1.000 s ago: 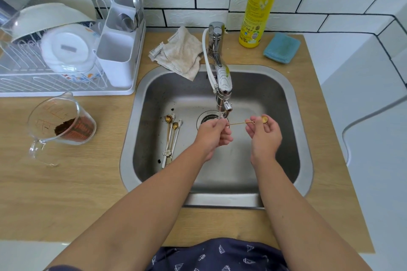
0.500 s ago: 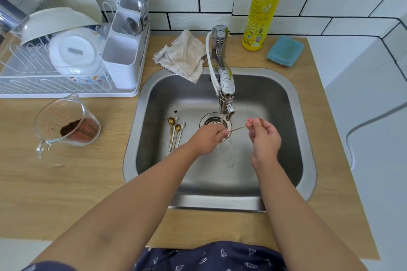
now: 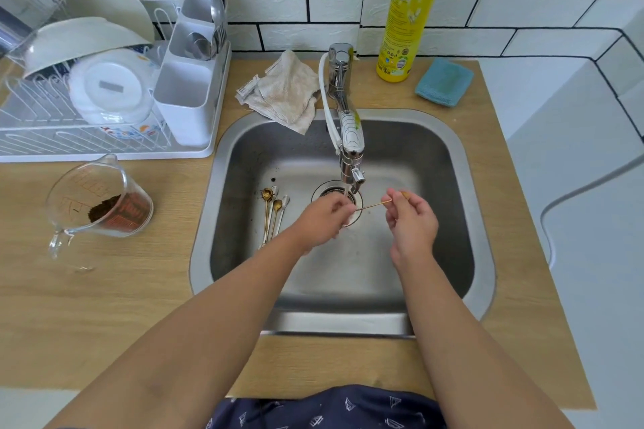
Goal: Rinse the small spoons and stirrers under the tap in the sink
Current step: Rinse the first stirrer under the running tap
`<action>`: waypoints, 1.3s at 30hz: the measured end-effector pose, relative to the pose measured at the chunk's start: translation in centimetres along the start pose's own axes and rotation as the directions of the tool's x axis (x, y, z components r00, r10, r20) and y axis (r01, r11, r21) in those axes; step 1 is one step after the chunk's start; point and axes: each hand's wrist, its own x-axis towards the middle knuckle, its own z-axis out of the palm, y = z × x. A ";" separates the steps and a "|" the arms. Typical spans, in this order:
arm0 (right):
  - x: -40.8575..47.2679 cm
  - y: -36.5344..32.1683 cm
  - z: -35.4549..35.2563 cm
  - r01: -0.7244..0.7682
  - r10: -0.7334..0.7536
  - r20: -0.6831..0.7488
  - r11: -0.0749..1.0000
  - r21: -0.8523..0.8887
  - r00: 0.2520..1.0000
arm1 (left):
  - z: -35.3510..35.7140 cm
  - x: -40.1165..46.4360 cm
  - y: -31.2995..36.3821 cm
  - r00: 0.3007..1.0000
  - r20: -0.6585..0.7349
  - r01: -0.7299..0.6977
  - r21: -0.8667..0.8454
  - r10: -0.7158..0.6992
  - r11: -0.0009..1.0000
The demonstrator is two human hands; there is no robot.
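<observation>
Under the tap (image 3: pixel 350 136), one gold stirrer (image 3: pixel 371 205) is pinched by left hand (image 3: pixel 326 218) and right hand (image 3: pixel 411 219); several spoons (image 3: pixel 273 212) at the sink's (image 3: pixel 463 185) left side are judged unrinsed.

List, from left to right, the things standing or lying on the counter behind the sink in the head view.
Dish rack → white cutlery holder → crumpled cloth → tap → yellow dish soap bottle → blue sponge.
</observation>
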 end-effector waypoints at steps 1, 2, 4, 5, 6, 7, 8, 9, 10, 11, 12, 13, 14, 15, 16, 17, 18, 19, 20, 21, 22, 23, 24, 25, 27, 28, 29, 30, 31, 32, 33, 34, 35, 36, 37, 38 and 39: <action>0.0 0.1 0.1 0.000 0.000 -0.014 1.000 0.013 1.000 | 0.2 -0.3 -0.1 0.997 -0.004 0.073 -0.284 -0.078 0.956; 0.1 0.0 0.1 0.002 -0.001 -0.036 1.000 0.029 0.999 | 0.4 -0.4 -0.1 0.991 0.020 0.124 -0.518 -0.133 0.846; 0.3 -0.2 -0.2 0.009 -0.004 -0.078 0.998 0.066 0.997 | 1.1 -0.5 0.0 0.983 0.058 0.167 -0.687 -0.176 0.707; 0.4 -0.3 -0.4 0.011 -0.003 -0.090 0.997 0.082 0.996 | 1.6 -0.5 0.2 0.981 0.054 0.175 -0.670 -0.188 0.722; 0.5 -0.4 -0.6 0.012 -0.003 -0.097 0.996 0.090 0.995 | 2.2 -0.6 0.6 0.980 0.028 0.172 -0.622 -0.198 0.764; 0.6 -0.5 -0.8 0.013 -0.004 -0.101 0.996 0.091 0.995 | 2.8 -0.6 1.0 0.979 -0.016 0.159 -0.564 -0.204 0.810; 0.7 -0.5 -0.9 0.016 -0.007 -0.103 0.996 0.085 0.995 | 3.3 -0.6 1.2 0.978 -0.070 0.136 -0.511 -0.198 0.849; 0.7 -0.5 -0.9 0.018 -0.010 -0.103 0.997 0.077 0.995 | 3.7 -0.5 1.3 0.974 -0.123 0.108 -0.477 -0.188 0.872; 0.7 -0.6 -0.9 0.018 -0.011 -0.099 0.997 0.069 0.995 | 4.0 -0.5 1.4 0.968 -0.169 0.087 -0.471 -0.187 0.878; 0.6 -0.6 -0.8 0.018 -0.012 -0.093 0.998 0.059 0.996 | 4.2 -0.5 1.4 0.958 -0.202 0.074 -0.512 -0.204 0.856; 0.5 -0.5 -0.7 0.017 -0.013 -0.088 0.999 0.048 0.996 | 4.4 -0.6 1.4 0.947 -0.226 0.065 -0.566 -0.230 0.822; 0.4 -0.4 -0.6 0.019 -0.016 -0.085 0.999 0.040 0.996 | 4.5 -0.6 1.4 0.938 -0.241 0.056 -0.606 -0.250 0.793; 0.4 -0.4 -0.6 0.022 -0.019 -0.085 0.999 0.036 0.996 | 4.6 -0.7 1.4 0.936 -0.245 0.048 -0.627 -0.254 0.778; 0.4 -0.3 -0.6 0.026 -0.023 -0.088 0.999 0.036 0.996 | 4.8 -0.8 1.4 0.941 -0.234 0.039 -0.643 -0.244 0.765; 0.4 -0.3 -0.7 0.027 -0.024 -0.091 0.999 0.039 0.996 | 4.9 -0.8 1.4 0.949 -0.215 0.032 -0.664 -0.232 0.747; 0.4 -0.3 -0.7 0.028 -0.024 -0.092 0.999 0.043 0.995 | 4.9 -0.9 1.4 0.955 -0.191 0.034 -0.693 -0.229 0.720; 0.4 -0.4 -0.7 0.027 -0.023 -0.093 0.999 0.044 0.995 | 5.0 -1.0 1.5 0.956 -0.174 0.041 -0.715 -0.234 0.698; 0.4 -0.4 -0.7 0.025 -0.022 -0.091 0.999 0.041 0.996 | 5.0 -1.0 1.5 0.955 -0.168 0.047 -0.726 -0.244 0.686; 0.3 -0.3 -0.6 0.023 -0.020 -0.088 0.999 0.034 0.996 | 5.0 -1.1 1.4 0.951 -0.171 0.057 -0.722 -0.258 0.690; 0.3 -0.3 -0.6 0.020 -0.018 -0.082 0.999 0.026 0.996 | 4.9 -1.2 1.4 0.944 -0.179 0.070 -0.712 -0.277 0.698; 0.2 -0.3 -0.5 0.016 -0.015 -0.074 1.000 0.019 0.997 | 4.9 -1.2 1.3 0.936 -0.188 0.084 -0.705 -0.299 0.705; 0.1 -0.3 -0.4 0.013 -0.012 -0.066 1.000 0.014 0.998 | 4.7 -1.2 1.2 0.928 -0.193 0.098 -0.698 -0.319 0.709; 0.1 -0.3 -0.4 0.012 -0.011 -0.061 1.000 0.011 0.998 | 4.5 -1.1 1.1 0.926 -0.188 0.113 -0.689 -0.328 0.716; 0.1 -0.3 -0.5 0.013 -0.012 -0.062 1.000 0.009 0.998 | 4.4 -1.1 1.0 0.931 -0.168 0.128 -0.680 -0.324 0.722; 0.2 -0.2 -0.6 0.021 -0.020 -0.086 1.000 0.006 0.996 | 4.1 -1.1 0.8 0.959 -0.102 0.128 -0.677 -0.265 0.725; 0.2 -0.2 -0.7 0.026 -0.025 -0.106 1.000 0.005 0.994 | 4.0 -1.3 0.7 0.973 -0.071 0.116 -0.674 -0.220 0.729; 0.3 -0.1 -0.8 0.030 -0.029 -0.127 1.000 0.005 0.991 | 3.9 -1.4 0.5 0.983 -0.053 0.102 -0.647 -0.178 0.756; 0.4 -0.1 -0.9 0.031 -0.030 -0.140 1.000 0.006 0.990 | 3.7 -1.5 0.3 0.989 -0.049 0.086 -0.586 -0.142 0.805; 0.4 -0.1 -1.0 0.030 -0.028 -0.144 1.000 0.008 0.989 | 3.6 -1.5 0.2 0.992 -0.056 0.069 -0.508 -0.114 0.858; 0.4 0.0 -1.0 0.028 -0.026 -0.138 1.000 0.010 0.990 | 3.5 -1.6 0.1 0.993 -0.074 0.051 -0.437 -0.092 0.898; 0.4 0.0 -0.9 0.028 -0.026 -0.125 1.000 0.013 0.992 | 3.4 -1.6 0.1 0.992 -0.095 0.040 -0.384 -0.083 0.922; 0.4 0.0 -0.8 0.031 -0.029 -0.107 0.999 0.019 0.994 | 3.3 -1.5 0.2 0.990 -0.112 0.045 -0.348 -0.089 0.937; 0.5 0.0 -0.7 0.037 -0.035 -0.088 0.999 0.024 0.996 | 3.1 -1.4 0.3 0.988 -0.112 0.069 -0.322 -0.110 0.944; 0.5 0.0 -0.7 0.044 -0.042 -0.075 0.999 0.026 0.996 | 2.8 -1.3 0.4 0.986 -0.090 0.110 -0.302 -0.143 0.947; 0.6 0.0 -0.8 0.046 -0.044 -0.074 0.999 0.025 0.996 | 2.6 -1.2 0.4 0.983 -0.054 0.155 -0.283 -0.177 0.946; 0.8 0.0 -0.9 0.042 -0.041 -0.082 0.999 0.016 0.996 | 2.3 -1.0 0.3 0.979 -0.026 0.189 -0.268 -0.203 0.945; 0.9 0.1 -1.0 0.034 -0.034 -0.089 0.999 0.002 0.995 | 2.2 -0.9 0.2 0.975 -0.014 0.209 -0.264 -0.221 0.942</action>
